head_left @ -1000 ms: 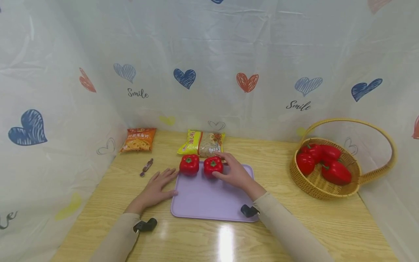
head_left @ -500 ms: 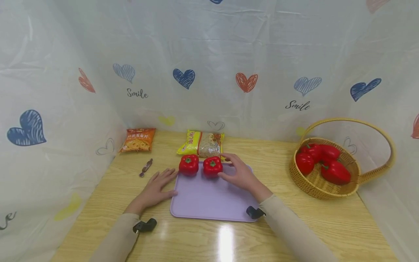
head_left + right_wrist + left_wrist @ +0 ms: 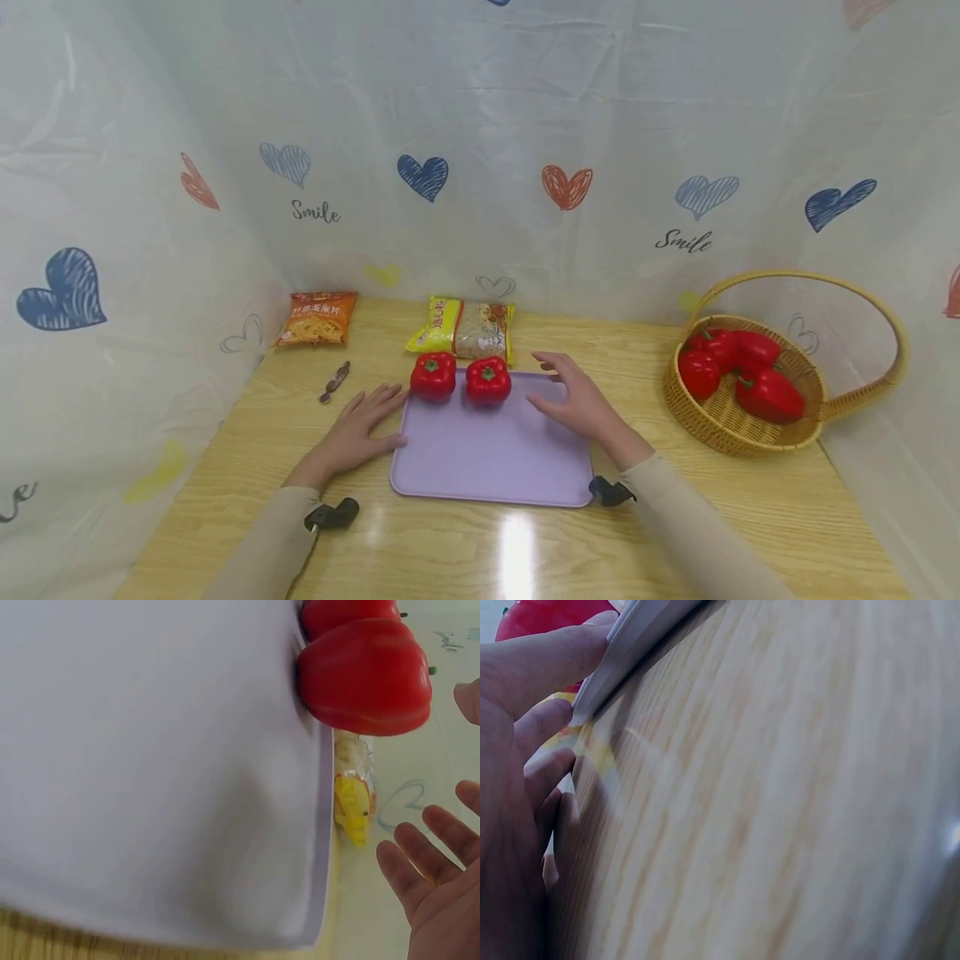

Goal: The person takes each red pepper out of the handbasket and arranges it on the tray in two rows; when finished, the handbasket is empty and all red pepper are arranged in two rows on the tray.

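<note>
Two red bell peppers stand side by side at the back of the purple tray (image 3: 491, 458), the left pepper (image 3: 432, 377) near its back-left corner and the right pepper (image 3: 488, 382) beside it. My left hand (image 3: 360, 437) touches the tray's left edge with fingers spread; the left wrist view shows its thumb (image 3: 551, 660) against the rim. My right hand (image 3: 581, 404) hovers over the tray's right part, fingers apart and holding nothing, with a gap to the right pepper. In the right wrist view that pepper (image 3: 365, 677) is also clear of the hand (image 3: 450, 900).
A wicker basket (image 3: 705, 421) with several red peppers stands at the right, its tall handle arching up. Behind the tray lies a yellow and clear food packet (image 3: 480, 331). An orange snack bag (image 3: 317, 319) and a small wrapped candy (image 3: 335, 382) are at the left.
My right hand has let go of the right pepper and moved away to the right. Both peppers have kept their places, and my left hand remains at the tray's edge.
</note>
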`<act>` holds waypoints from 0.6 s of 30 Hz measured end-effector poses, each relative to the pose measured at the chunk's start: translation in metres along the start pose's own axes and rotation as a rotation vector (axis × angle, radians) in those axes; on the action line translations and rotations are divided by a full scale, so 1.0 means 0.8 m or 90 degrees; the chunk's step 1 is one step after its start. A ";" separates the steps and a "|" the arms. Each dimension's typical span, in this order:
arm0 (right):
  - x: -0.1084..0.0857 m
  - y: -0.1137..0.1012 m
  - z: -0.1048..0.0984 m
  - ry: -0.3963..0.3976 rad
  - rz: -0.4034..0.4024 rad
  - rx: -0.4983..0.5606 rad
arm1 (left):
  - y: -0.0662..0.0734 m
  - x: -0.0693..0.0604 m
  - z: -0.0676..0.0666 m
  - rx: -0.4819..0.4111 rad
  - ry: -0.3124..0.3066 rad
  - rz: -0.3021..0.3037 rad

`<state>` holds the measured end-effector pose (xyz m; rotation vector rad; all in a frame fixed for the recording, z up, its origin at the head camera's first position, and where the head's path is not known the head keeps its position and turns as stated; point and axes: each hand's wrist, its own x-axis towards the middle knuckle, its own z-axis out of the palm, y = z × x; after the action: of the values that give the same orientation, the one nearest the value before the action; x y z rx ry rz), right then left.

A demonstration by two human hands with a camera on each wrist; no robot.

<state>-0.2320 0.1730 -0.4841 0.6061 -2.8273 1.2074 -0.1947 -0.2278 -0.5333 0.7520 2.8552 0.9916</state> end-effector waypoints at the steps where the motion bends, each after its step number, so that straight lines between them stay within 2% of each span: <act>1: -0.002 0.002 -0.003 0.003 0.000 -0.001 | 0.000 0.000 0.000 0.001 0.000 0.000; 10: -0.023 0.014 -0.028 0.014 0.004 0.009 | 0.001 0.001 0.000 -0.001 -0.006 -0.006; 18: -0.039 0.030 -0.053 0.048 -0.033 0.000 | 0.001 0.001 0.000 0.004 -0.013 -0.014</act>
<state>-0.2179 0.2286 -0.4756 0.6153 -2.7328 1.1955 -0.1949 -0.2272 -0.5324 0.7250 2.8439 0.9664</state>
